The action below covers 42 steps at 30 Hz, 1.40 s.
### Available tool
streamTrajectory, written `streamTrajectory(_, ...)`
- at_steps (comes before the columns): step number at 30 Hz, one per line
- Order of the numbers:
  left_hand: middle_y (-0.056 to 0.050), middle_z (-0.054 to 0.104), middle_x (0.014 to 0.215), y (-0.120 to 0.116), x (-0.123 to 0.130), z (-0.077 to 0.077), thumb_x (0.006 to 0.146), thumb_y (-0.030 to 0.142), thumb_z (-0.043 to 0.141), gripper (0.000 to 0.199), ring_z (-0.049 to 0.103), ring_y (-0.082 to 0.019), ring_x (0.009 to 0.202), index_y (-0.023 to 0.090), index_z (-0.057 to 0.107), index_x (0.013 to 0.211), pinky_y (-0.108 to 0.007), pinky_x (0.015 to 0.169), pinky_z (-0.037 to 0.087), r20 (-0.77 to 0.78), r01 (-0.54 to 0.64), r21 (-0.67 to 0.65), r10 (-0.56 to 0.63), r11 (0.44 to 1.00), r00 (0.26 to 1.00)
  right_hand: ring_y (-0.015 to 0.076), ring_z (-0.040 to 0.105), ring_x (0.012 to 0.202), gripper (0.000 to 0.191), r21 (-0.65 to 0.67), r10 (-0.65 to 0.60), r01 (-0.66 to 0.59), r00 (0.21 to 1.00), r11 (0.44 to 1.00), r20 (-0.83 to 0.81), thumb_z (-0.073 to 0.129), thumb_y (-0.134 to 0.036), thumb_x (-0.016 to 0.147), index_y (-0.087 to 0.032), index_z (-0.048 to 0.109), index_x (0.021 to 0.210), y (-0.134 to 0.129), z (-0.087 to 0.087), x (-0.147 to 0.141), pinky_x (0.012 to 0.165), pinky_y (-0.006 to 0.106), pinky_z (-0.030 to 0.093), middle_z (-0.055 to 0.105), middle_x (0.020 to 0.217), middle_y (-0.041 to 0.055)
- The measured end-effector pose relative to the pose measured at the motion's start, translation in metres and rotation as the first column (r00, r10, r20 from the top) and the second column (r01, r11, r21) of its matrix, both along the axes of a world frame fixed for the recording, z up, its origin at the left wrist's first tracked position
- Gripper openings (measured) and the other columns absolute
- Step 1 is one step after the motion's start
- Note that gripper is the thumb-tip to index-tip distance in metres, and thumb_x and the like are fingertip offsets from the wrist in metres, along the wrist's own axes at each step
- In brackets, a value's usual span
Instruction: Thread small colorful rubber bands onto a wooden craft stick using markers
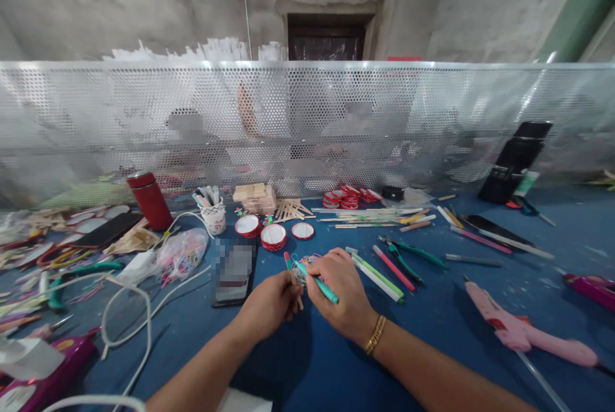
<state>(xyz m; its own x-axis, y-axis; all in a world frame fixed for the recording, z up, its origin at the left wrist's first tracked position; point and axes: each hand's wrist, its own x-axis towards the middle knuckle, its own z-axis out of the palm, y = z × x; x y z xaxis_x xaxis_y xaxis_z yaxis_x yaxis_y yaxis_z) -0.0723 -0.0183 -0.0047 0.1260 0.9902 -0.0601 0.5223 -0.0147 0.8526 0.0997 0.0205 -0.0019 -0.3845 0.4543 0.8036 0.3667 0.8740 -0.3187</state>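
Near the middle of the blue table, my left hand (273, 302) is closed on a thin wooden stick (300, 302), whose upper part looks red and green. My right hand (342, 290), with a gold bracelet at the wrist, is closed round a turquoise pen (327, 289). The pen's tip end points up and left, near the top of the stick. Just beyond both hands lies a small pile of colourful rubber bands (311, 261), partly hidden by them. A black phone (234, 271) lies to the left of my left hand.
Round red-rimmed tins (273, 237), a cup of pens (213, 218) and a red flask (150, 202) stand farther back. Markers (394, 268), green pliers (408, 261) and a pink glue gun (523, 334) lie right. White cable (148, 322) loops left. A perforated metal screen (288, 123) crosses behind.
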Motion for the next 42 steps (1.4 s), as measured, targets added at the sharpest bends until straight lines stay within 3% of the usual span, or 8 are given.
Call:
streamTrajectory(29, 0.000, 0.061, 0.066, -0.0021, -0.0016, 0.0001, 0.089, 0.037, 0.039, 0.024, 0.054, -0.011, 0.053, 0.019, 0.054, 0.081, -0.021, 0.052, 0.039, -0.011, 0.004, 0.018, -0.003, 1.000, 1.000, 0.0168, 0.053, 0.075, 0.005, 0.013, 0.008, -0.008, 1.000, 1.000, 0.020, 0.051, -0.018, 0.086, -0.021, 0.055, 0.085, -0.0008, -0.0010, 0.0004, 0.087, 0.038, 0.036, 0.059, 0.075, 0.0004)
streamTrajectory(36, 0.001, 0.060, 0.064, 0.0003, -0.0010, -0.0027, 0.086, 0.042, 0.043, 0.026, 0.052, -0.010, 0.051, 0.019, 0.053, 0.080, -0.020, 0.049, 0.038, 0.034, -0.010, -0.036, 0.011, 0.999, 0.999, 0.0162, 0.054, 0.074, 0.005, 0.012, 0.019, -0.020, 1.000, 1.000, 0.018, 0.052, -0.018, 0.085, -0.021, 0.055, 0.084, -0.0023, 0.0010, 0.0020, 0.089, 0.039, 0.035, 0.061, 0.075, 0.0002)
streamTrajectory(42, 0.001, 0.060, 0.065, 0.0017, -0.0005, -0.0048, 0.087, 0.036, 0.043, 0.022, 0.053, -0.010, 0.052, 0.019, 0.054, 0.080, -0.020, 0.052, 0.040, 0.059, 0.003, -0.007, -0.003, 1.000, 0.998, 0.0163, 0.055, 0.076, 0.006, 0.004, 0.032, -0.033, 0.999, 0.999, 0.028, 0.052, -0.019, 0.084, -0.022, 0.057, 0.085, -0.0036, 0.0016, 0.0024, 0.093, 0.041, 0.034, 0.062, 0.075, -0.0002)
